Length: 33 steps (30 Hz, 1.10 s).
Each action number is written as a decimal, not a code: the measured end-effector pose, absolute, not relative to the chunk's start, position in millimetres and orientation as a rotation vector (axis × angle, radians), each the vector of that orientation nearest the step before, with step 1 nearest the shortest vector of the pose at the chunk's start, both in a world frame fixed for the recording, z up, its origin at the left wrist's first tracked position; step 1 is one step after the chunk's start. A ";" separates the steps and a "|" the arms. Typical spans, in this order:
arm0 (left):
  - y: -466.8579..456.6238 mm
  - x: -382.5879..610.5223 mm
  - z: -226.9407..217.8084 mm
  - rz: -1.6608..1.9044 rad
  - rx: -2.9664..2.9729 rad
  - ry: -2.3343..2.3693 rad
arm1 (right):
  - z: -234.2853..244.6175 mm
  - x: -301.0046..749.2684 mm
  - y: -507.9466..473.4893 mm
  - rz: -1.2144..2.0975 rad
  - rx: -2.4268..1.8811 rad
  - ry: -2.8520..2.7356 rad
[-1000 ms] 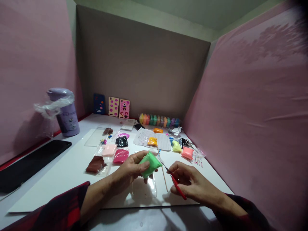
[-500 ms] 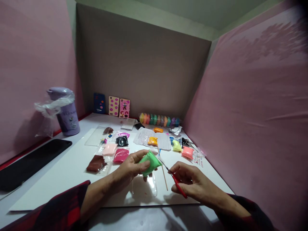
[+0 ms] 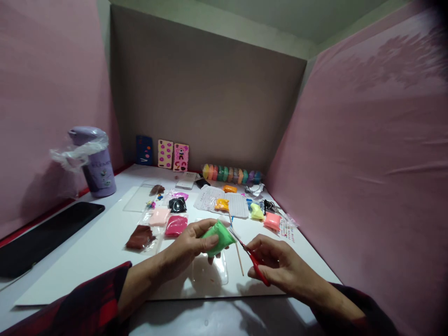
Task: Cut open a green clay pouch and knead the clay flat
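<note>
My left hand [image 3: 189, 247] is closed on a small bright green clay packet [image 3: 217, 237], held just above the table. My right hand [image 3: 276, 266] grips small red-handled scissors [image 3: 252, 259], whose blades point up-left and touch the packet's right corner. A clear plastic phone case [image 3: 210, 275] lies flat right under the packet. A thin wooden stick [image 3: 238, 256] lies on the white board between my hands.
Several clay packets lie on the white board [image 3: 87, 261]: brown [image 3: 139, 237], pink [image 3: 175, 226], black [image 3: 177, 205], orange [image 3: 221, 204], yellow [image 3: 257, 212], salmon [image 3: 272, 221]. A purple bin [image 3: 95, 163] stands at the left, a black phone [image 3: 42, 238] before it. Decorated cases [image 3: 164, 155] lean on the back wall.
My right hand has brought the scissors slightly up and left, so the blades now meet the green packet's corner. My left hand keeps the packet almost still.
</note>
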<state>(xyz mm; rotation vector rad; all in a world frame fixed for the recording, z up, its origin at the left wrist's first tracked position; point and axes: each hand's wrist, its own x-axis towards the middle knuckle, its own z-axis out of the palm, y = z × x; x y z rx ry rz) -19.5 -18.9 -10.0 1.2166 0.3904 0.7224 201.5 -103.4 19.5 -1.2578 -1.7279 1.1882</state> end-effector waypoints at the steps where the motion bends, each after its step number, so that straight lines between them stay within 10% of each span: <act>1: -19.4 -19.3 -10.2 0.728 1.221 0.394 | 21.0 200.3 -103.8 1.191 -1.257 -1.735; 33: -21.9 -20.3 -12.5 0.643 1.326 0.387 | 13.4 196.1 -103.0 1.209 -1.191 -1.695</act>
